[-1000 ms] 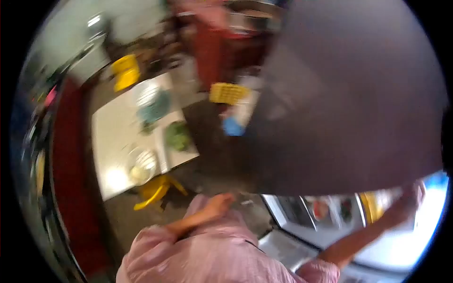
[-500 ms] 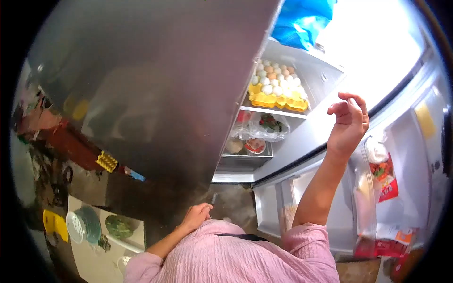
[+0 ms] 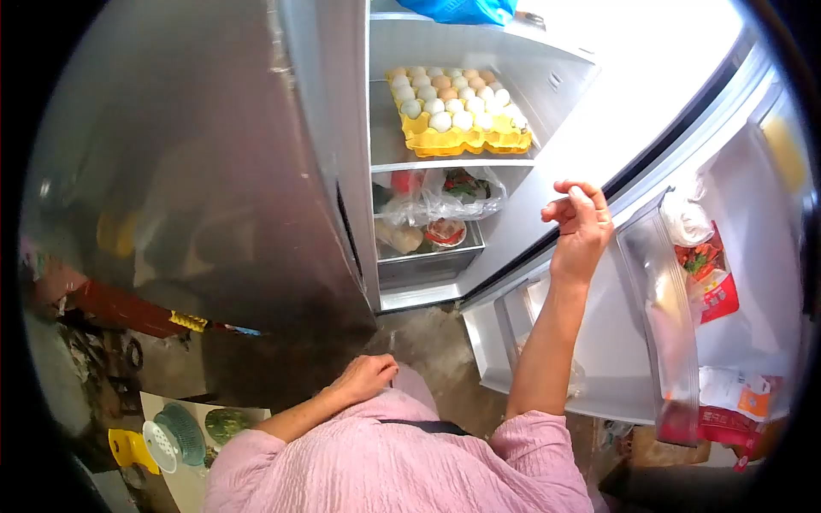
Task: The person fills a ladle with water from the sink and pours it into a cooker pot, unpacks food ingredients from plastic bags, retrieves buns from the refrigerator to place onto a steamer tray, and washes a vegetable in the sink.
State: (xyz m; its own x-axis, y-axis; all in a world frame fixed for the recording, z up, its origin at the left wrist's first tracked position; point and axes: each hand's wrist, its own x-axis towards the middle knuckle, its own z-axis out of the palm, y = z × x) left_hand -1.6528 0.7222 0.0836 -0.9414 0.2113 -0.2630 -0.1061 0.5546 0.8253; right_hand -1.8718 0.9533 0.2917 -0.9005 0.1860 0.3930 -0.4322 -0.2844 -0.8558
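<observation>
My right hand (image 3: 583, 224) is raised before the refrigerator opening, its fingers loosely curled and apart, with nothing in them. Nearest to it are the fridge's inner side wall and the open door (image 3: 611, 338). On the shelf further in sits a yellow egg tray (image 3: 466, 144) full of white and brown eggs (image 3: 453, 98). Under that shelf lie clear plastic bags (image 3: 419, 205) with food and a round tub (image 3: 446, 232). Low at my waist, my left hand (image 3: 368, 378) is closed; a thin, pale thing (image 3: 392, 342) shows beside its fingers, too faint to name.
To the left stands the other fridge door (image 3: 197, 171). A blue bag (image 3: 462, 10) lies on the upper shelf. Door bins hold a white bag (image 3: 688, 222) and red packets (image 3: 714, 291). At lower left are a green basket (image 3: 181, 434), a watermelon (image 3: 227, 423) and a yellow object (image 3: 132, 449).
My view has turned, so more of the fridge interior and the egg tray shows. The left-side door now stands further open. My right hand keeps its loose curl, and my left hand stays at my waist.
</observation>
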